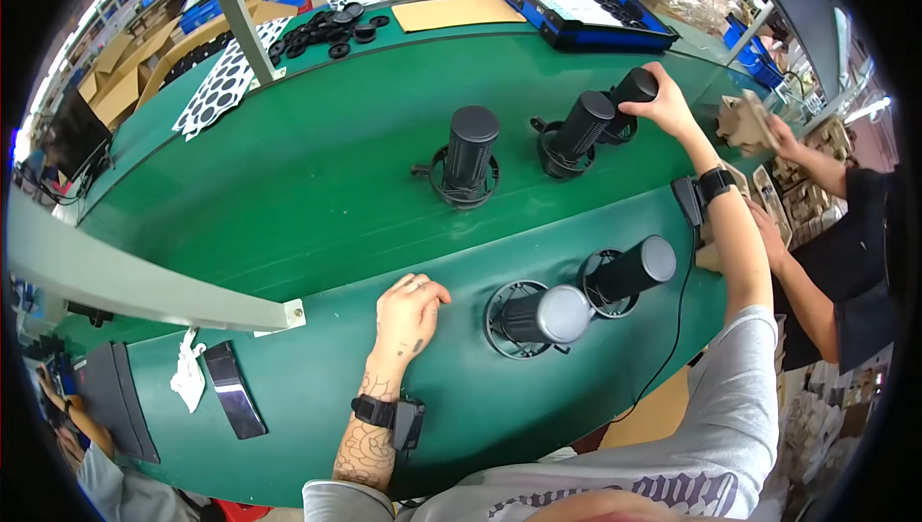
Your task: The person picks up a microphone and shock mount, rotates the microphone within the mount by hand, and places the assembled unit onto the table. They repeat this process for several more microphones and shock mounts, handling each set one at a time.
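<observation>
Blue case [615, 34] lying open at the far edge of the green table [317, 176], with a brown cardboard sheet [459, 12] just beside it. Loose black discs [331, 32] piled near a white sheet of black dots [226, 80]. Dark phone [233, 389] flat by a crumpled white rag [188, 374] on the near left.

This is a factory assembly line. A long green conveyor belt [288, 176] runs through the room, carrying identical black cylindrical units [468, 152] in a row. Beyond the belt lie sheets of black round parts [226, 80], a blue parts tray [576, 3] and stacked cardboard boxes [125, 71]. Other workers [845, 243] sit beside and across the belt.
</observation>
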